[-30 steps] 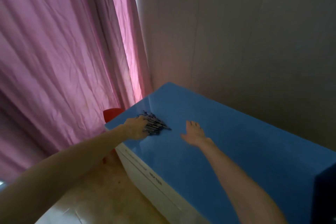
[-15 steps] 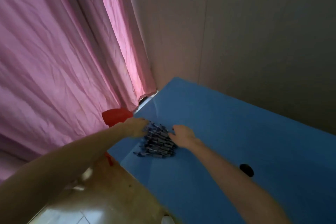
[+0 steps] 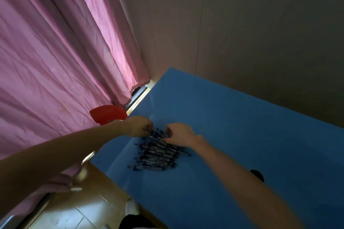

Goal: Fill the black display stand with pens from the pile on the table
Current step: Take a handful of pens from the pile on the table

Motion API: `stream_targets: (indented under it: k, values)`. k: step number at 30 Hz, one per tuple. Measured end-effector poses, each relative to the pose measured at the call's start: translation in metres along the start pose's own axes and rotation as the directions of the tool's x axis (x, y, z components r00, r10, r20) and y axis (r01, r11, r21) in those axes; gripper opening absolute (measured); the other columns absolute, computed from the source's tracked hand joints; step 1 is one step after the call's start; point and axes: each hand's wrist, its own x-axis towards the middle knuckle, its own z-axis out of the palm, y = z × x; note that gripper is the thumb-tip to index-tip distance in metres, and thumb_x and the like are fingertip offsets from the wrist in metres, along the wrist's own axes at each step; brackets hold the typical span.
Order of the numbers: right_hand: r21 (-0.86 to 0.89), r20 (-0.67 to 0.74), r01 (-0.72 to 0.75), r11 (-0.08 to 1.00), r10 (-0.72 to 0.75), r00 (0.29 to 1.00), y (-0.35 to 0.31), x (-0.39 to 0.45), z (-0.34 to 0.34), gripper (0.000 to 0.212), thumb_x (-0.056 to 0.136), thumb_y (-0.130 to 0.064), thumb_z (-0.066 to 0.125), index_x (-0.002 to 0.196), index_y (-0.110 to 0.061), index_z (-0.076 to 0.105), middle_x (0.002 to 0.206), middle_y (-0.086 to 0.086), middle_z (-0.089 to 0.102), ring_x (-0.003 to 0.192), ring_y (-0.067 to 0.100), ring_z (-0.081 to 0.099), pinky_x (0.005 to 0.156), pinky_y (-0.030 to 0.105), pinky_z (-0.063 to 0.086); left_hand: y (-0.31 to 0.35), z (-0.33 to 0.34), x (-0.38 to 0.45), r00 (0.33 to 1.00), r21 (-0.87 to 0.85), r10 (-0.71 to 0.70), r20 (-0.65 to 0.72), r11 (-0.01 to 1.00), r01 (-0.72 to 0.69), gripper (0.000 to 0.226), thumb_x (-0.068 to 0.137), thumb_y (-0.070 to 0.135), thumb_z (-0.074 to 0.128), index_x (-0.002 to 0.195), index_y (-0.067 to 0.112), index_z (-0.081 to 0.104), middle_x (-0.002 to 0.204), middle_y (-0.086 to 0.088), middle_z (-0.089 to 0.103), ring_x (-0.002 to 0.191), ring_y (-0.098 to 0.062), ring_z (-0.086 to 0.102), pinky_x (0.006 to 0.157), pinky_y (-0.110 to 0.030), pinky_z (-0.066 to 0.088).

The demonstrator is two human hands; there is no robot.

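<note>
- Room: plain beige wall (image 3: 242, 33) behind the table; pink curtain (image 3: 55, 52) hangs along the left, hem ending near the table's far-left corner.
- Floor (image 3: 93, 201): brown and pale tiles visible past the table's left edge.
- Table (image 3: 242, 135): blue top, runs diagonally from the far-left corner down to the right of view. Bare apart from the pens and one dark spot.
- Red object (image 3: 108, 114): sits just off the table's left edge, partly behind the left forearm. Can't tell what it is.
- Pile of pens (image 3: 158, 154): dark barrels, loosely stacked near the left edge, roughly midway along it. Most long axes lie side by side, running from the left edge in toward the table's middle; tips too blurred to say which end is which.
- Left hand (image 3: 138, 126): at the far-left end of the pile, fingers curled in and touching the pens; blurred, looks like it pinches a pen or two.
- Right hand (image 3: 181, 135): on the far-right side of the pile, fingers bent down onto the pens. Whether it actually grasps any, cannot tell.
- Small black round thing (image 3: 257, 174): on the surface beside the right forearm, well apart from the pile; partly hidden.
- No container shows in the view.
</note>
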Motion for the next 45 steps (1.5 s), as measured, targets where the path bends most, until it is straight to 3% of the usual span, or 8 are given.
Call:
stream_targets:
  k: [8,14,21,26,31,36,41,45]
  values:
    - [-0.027,0.050,-0.052,0.998,0.054,0.997,-0.010,0.004,-0.005,0.040,0.082,-0.039,0.073,0.111,-0.015,0.063,0.108,0.002,0.066,0.097,0.024,0.061,0.074,0.032,0.047,-0.001,-0.008,0.012,0.998,0.092,0.056,0.002,0.994,-0.056,0.017,0.089,0.025,0.062,0.100,0.024,0.075,0.101,0.007,0.071,0.092,-0.016,0.065,0.080,-0.031,0.053]
    - [-0.048,-0.063,-0.117,0.992,0.114,0.992,-0.020,-0.002,-0.005,0.038,0.078,-0.044,0.076,0.094,-0.014,0.061,0.089,0.002,0.063,0.081,0.021,0.061,0.063,0.032,0.047,-0.010,-0.002,0.011,0.996,0.047,0.080,-0.048,0.996,-0.077,0.021,0.085,0.022,0.061,0.103,0.029,0.071,0.096,0.014,0.065,0.090,-0.011,0.061,0.075,-0.027,0.047]
    - [0.083,-0.130,-0.234,0.969,0.243,0.961,-0.028,-0.004,-0.003,0.036,0.077,-0.043,0.077,0.080,-0.023,0.048,0.078,-0.005,0.054,0.077,0.019,0.060,0.050,0.027,0.034,-0.017,0.005,0.005,0.984,0.018,0.156,-0.091,0.988,-0.155,0.027,0.092,0.040,0.065,0.116,0.026,0.066,0.108,0.008,0.062,0.092,-0.009,0.058,0.082,-0.031,0.050]
    - [0.073,-0.219,-0.305,0.950,0.314,0.924,-0.033,-0.004,0.005,0.030,0.083,-0.040,0.072,0.089,-0.017,0.055,0.086,0.001,0.062,0.078,0.020,0.062,0.058,0.029,0.043,-0.023,0.009,0.003,0.971,-0.044,0.226,-0.079,0.972,-0.230,0.041,0.090,0.045,0.070,0.124,0.022,0.063,0.119,0.005,0.059,0.104,-0.012,0.058,0.086,-0.025,0.046]
    - [0.026,-0.225,-0.351,0.936,0.348,0.910,-0.029,-0.006,-0.001,0.026,0.082,-0.036,0.071,0.084,-0.015,0.056,0.078,0.000,0.059,0.071,0.021,0.061,0.056,0.030,0.050,-0.010,0.013,0.009,0.958,0.005,0.275,-0.084,0.961,-0.275,0.042,0.089,0.034,0.073,0.127,0.019,0.063,0.122,0.000,0.059,0.108,-0.016,0.057,0.086,-0.024,0.044]
    - [-0.046,-0.194,-0.397,0.917,0.382,0.904,-0.004,-0.022,-0.017,0.032,0.083,-0.040,0.072,0.089,-0.016,0.053,0.076,-0.002,0.052,0.072,0.020,0.057,0.058,0.030,0.046,0.003,0.012,0.018,0.959,0.064,0.279,-0.058,0.959,-0.275,0.045,0.088,0.035,0.072,0.130,0.022,0.059,0.126,0.003,0.057,0.112,-0.015,0.057,0.091,-0.031,0.048]
    - [-0.039,-0.191,-0.409,0.912,0.395,0.899,0.009,-0.038,-0.015,0.034,0.084,-0.042,0.072,0.092,-0.016,0.053,0.084,0.000,0.056,0.078,0.022,0.059,0.061,0.032,0.047,0.009,0.009,0.025,0.937,0.168,0.347,-0.038,0.927,-0.336,0.038,0.088,0.031,0.070,0.123,0.021,0.059,0.122,0.005,0.057,0.108,-0.016,0.056,0.079,-0.026,0.039]
    - [-0.017,-0.212,-0.401,0.916,0.389,0.897,0.011,-0.046,-0.010,0.034,0.084,-0.042,0.072,0.092,-0.017,0.051,0.086,0.000,0.055,0.079,0.021,0.059,0.058,0.032,0.041,0.003,0.008,0.028,0.927,0.181,0.372,-0.047,0.916,-0.358,0.018,0.086,0.029,0.069,0.103,0.023,0.066,0.114,0.006,0.057,0.101,-0.018,0.059,0.075,-0.029,0.044]
